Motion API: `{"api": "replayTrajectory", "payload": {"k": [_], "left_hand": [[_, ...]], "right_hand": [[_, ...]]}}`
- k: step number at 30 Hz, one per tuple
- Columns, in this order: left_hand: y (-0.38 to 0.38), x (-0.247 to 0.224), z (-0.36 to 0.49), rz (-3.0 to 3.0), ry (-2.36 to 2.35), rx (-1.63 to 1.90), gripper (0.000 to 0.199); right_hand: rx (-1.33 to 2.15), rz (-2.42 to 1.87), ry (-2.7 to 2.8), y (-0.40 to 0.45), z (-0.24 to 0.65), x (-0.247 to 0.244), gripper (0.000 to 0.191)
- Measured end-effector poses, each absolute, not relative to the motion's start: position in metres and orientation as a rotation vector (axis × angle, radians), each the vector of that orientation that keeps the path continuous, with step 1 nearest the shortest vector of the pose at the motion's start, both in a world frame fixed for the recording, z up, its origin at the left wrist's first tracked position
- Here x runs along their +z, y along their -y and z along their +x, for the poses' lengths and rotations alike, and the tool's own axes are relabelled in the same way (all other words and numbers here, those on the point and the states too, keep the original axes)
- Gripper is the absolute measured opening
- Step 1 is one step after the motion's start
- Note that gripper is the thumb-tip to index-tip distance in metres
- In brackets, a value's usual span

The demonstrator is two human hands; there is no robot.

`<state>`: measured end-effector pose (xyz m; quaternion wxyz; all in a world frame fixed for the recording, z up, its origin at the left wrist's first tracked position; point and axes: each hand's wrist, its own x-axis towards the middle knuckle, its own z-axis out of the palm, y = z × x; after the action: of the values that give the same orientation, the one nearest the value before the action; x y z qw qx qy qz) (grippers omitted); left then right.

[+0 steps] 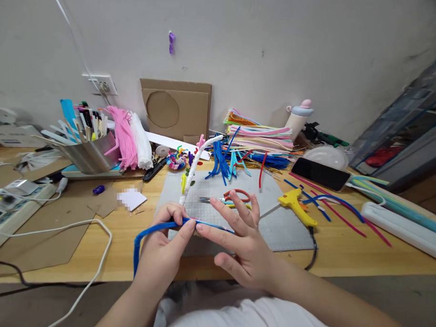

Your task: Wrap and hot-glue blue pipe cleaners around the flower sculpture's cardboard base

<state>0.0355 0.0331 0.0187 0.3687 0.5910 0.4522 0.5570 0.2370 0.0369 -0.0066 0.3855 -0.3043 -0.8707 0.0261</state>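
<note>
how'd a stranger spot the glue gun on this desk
On the wooden table, find the grey cutting mat. By its right edge lies the yellow glue gun, a black cord at its near end. Its pistol shape sets it apart from the flat black phone just beyond.

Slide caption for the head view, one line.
Left hand pinches a blue pipe cleaner, right hand close by, with scissors and a yellow glue gun beyond.

Wooden table, grey mat; flat cardboard
</note>
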Motion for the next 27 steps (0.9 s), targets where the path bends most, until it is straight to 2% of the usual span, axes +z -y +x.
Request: {"api": "replayTrajectory", "payload": {"k": [5,7,17,22,27], "left_hand": [[-0.034,0.018,0.034,1.502,-1.175,1.424,0.022],[-0.034,0.019,0.033,1.498,-1.18,1.427,0.023],[-0.036,0.017,0.032,1.461,-1.183,1.42,0.024],[-0.034,0.018,0.032,1.456,-1.176,1.413,0.024],[-0.032,0.018,0.034,1.451,-1.191,1.428,0.025]], "right_hand": [[0.569,-0.641,2.016,-0.037,0.246,-0.011,0.05],[0.604,-0.622,1.95,-0.037,0.249,-0.019,0.054],[0.29,-0.661,2.181,-0.038,0.25,-0.04,0.052],[-0.036,-0.769,2.107,-0.036,0.245,-0.038,0.041],[-0.192,-0.787,1.987,-0.036,0.236,-0.037,0.036]]}}
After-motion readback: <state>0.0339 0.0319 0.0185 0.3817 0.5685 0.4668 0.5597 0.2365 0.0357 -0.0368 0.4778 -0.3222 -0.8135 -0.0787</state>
